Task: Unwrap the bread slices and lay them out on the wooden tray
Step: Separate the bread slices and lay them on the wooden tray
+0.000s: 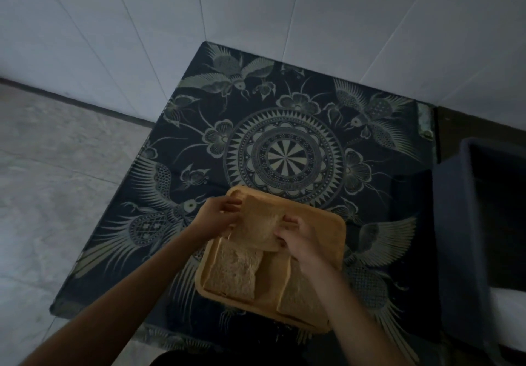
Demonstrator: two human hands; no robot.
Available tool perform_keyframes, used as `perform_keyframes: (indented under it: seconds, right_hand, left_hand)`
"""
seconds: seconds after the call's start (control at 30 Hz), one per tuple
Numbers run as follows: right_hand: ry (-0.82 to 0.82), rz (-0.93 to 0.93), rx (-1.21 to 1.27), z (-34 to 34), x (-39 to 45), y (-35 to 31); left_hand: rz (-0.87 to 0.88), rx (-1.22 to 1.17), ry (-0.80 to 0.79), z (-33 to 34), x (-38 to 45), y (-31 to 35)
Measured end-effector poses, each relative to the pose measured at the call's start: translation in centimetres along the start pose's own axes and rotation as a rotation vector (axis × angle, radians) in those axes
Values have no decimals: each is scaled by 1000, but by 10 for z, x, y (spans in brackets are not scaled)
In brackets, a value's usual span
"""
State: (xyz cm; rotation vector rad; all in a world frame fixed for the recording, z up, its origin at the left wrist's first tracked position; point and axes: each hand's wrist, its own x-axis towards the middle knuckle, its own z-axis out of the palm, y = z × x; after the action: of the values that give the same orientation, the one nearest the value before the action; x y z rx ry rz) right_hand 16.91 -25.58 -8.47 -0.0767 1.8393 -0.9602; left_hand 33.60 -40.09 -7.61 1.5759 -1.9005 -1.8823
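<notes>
While both hands point(216, 214) point(296, 234) pinch a bread slice point(260, 220) over wooden tray point(338, 232) (two slices point(233, 271) below), dark bin point(455, 223) right.

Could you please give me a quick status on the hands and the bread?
Left hand and right hand both gripping one bread slice above the wooden tray. Two slices already laid down. Nothing in the way.

Both hands, left hand point(217, 213) and right hand point(303, 236), gripped one bread slice point(260, 222) above the wooden tray point(338, 240), where two slices point(233, 273) lay flat.
</notes>
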Motion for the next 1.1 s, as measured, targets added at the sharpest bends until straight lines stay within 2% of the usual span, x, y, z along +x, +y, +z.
perform_keyframes:
  seconds: [0.17,0.4,0.6,0.77,1.1]
  right_hand:
    - [34,-5,-14,14,19,1]
    - [-3,60,71,19,28,8]
    - [-19,73,70,23,34,10]
    - [-21,38,21,25,36,12]
    - [50,-49,-31,28,32,15]
  left_hand:
    - [-32,35,11,-4,19,-4]
    - [0,155,46,-6,30,-11]
    - [87,346,167,-5,30,-14]
    - [134,421,235,-3,31,-18]
    - [183,457,271,0,31,-22]
